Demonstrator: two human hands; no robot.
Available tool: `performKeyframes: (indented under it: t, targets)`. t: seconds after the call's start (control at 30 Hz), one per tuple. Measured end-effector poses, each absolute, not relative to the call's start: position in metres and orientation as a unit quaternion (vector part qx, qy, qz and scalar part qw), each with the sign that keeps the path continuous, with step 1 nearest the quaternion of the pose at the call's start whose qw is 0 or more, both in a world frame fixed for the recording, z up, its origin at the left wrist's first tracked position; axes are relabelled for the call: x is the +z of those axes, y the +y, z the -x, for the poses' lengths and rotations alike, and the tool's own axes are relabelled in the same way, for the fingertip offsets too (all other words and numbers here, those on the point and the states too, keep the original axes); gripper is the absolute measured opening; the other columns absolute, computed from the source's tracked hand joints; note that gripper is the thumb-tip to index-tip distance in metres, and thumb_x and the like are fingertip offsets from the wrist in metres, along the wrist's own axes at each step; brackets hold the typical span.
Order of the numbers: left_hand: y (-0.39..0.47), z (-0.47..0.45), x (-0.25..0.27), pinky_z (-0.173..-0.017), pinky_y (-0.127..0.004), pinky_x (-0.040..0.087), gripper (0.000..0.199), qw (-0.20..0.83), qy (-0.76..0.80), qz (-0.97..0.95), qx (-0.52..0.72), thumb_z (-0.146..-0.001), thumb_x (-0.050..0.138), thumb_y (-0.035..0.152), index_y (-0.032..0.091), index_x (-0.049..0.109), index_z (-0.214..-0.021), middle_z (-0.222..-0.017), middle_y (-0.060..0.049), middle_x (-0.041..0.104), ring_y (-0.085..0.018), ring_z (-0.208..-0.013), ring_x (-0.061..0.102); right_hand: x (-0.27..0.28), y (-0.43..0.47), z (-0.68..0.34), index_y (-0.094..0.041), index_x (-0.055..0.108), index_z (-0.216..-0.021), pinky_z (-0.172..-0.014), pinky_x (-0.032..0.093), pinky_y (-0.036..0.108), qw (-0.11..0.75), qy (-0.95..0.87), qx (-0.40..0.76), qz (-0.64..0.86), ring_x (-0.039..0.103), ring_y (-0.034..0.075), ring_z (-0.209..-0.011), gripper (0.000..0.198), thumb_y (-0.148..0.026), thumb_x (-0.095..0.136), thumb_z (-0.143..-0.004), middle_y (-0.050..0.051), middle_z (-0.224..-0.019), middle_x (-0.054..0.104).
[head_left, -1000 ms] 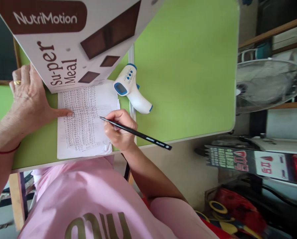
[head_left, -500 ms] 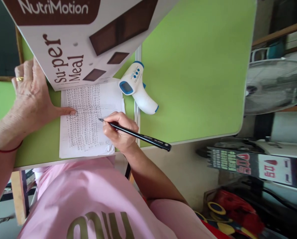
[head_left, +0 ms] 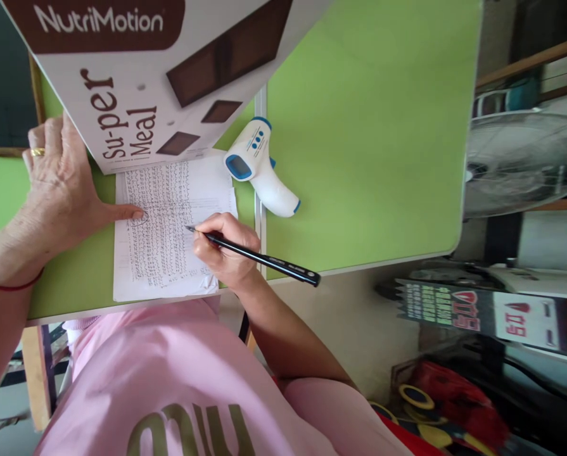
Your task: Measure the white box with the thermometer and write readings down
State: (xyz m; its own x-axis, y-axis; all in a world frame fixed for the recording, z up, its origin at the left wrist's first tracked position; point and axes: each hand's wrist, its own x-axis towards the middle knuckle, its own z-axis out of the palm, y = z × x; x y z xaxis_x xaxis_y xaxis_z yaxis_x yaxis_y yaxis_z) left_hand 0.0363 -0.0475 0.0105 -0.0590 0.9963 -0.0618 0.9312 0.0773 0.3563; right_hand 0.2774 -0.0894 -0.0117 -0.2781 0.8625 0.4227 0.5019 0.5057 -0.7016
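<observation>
Between the fingers of my right hand [head_left: 229, 250] is a black pen [head_left: 268, 259], its tip at the right part of the handwriting. The written sheet of paper [head_left: 164, 253] lies near the table's front edge, filled with small dense lines. My left hand [head_left: 64, 177] is spread flat, its thumb resting on the sheet by a small drawn circle and its other fingers beside the box. A large white and brown box [head_left: 121, 82] stands at the back of the sheet and covers its far edge. Right of the paper lies a white and blue infrared thermometer [head_left: 259, 164].
The green table [head_left: 369, 139] extends to the right past a metal seam. A dark wood-framed board [head_left: 2, 82] lies at the upper left. Beyond the table's right edge are a fan [head_left: 525, 164], a printed cardboard sign [head_left: 454, 307] and a red bag [head_left: 458, 399].
My right hand and the pen have shifted slightly left across the sheet. My left hand keeps its place. The view has moved a little.
</observation>
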Motion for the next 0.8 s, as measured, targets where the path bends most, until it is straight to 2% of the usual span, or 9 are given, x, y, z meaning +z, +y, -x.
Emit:
performKeyframes:
  t: [0.23, 0.33, 0.5, 0.67, 0.8]
  targets:
    - [-0.0467, -0.0312, 0.0023, -0.108, -0.074, 0.020, 0.147, 0.151, 0.706, -0.678, 0.138, -0.013, 0.094, 0.056, 0.015, 0.035, -0.141, -0.140, -0.018, 0.039, -0.054, -0.128, 0.033, -0.0115, -0.0889, -0.2793, -0.024, 0.050, -0.076, -0.049, 0.041, 0.024, 0.388, -0.761, 0.235, 0.464, 0.049, 0.009, -0.049, 0.011, -0.024, 0.054, -0.086, -0.006, -0.057, 0.055]
    - [-0.0463, -0.0332, 0.0056, -0.109, -0.074, 0.019, 0.144, 0.153, 0.710, -0.674, 0.135, -0.016, 0.095, 0.053, 0.013, 0.036, -0.141, -0.140, -0.019, 0.039, -0.054, -0.128, 0.033, -0.0113, -0.0889, -0.2795, -0.024, 0.050, -0.076, -0.048, 0.040, 0.024, 0.388, -0.758, 0.228, 0.472, 0.047, 0.009, -0.048, 0.012, -0.025, 0.054, -0.087, -0.006, -0.058, 0.054]
    - [-0.0457, -0.0358, 0.0100, -0.109, -0.073, 0.019, 0.153, 0.165, 0.727, -0.658, 0.102, -0.013, 0.095, 0.052, 0.008, 0.031, -0.145, -0.142, -0.023, 0.037, -0.057, -0.131, 0.029, -0.0131, -0.0886, -0.2785, -0.024, 0.050, -0.075, -0.050, 0.042, 0.023, 0.402, -0.762, 0.226, 0.455, 0.049, 0.009, -0.051, 0.012, -0.021, 0.055, -0.086, -0.005, -0.059, 0.055]
    - [-0.0460, -0.0349, 0.0098, -0.110, -0.073, 0.019, 0.146, 0.158, 0.714, -0.671, 0.123, -0.016, 0.096, 0.052, 0.013, 0.034, -0.142, -0.142, -0.021, 0.038, -0.055, -0.130, 0.032, -0.0127, -0.0880, -0.2793, -0.024, 0.048, -0.075, -0.050, 0.041, 0.023, 0.400, -0.764, 0.232, 0.449, 0.048, 0.009, -0.050, 0.013, -0.021, 0.056, -0.085, -0.006, -0.059, 0.054]
    - [-0.0456, -0.0331, 0.0080, -0.109, -0.074, 0.016, 0.145, 0.164, 0.715, -0.670, 0.111, -0.018, 0.096, 0.054, 0.011, 0.032, -0.141, -0.142, -0.022, 0.037, -0.057, -0.132, 0.028, -0.0111, -0.0875, -0.2794, -0.024, 0.049, -0.075, -0.050, 0.040, 0.022, 0.404, -0.762, 0.234, 0.449, 0.048, 0.009, -0.050, 0.013, -0.019, 0.057, -0.085, -0.006, -0.059, 0.053]
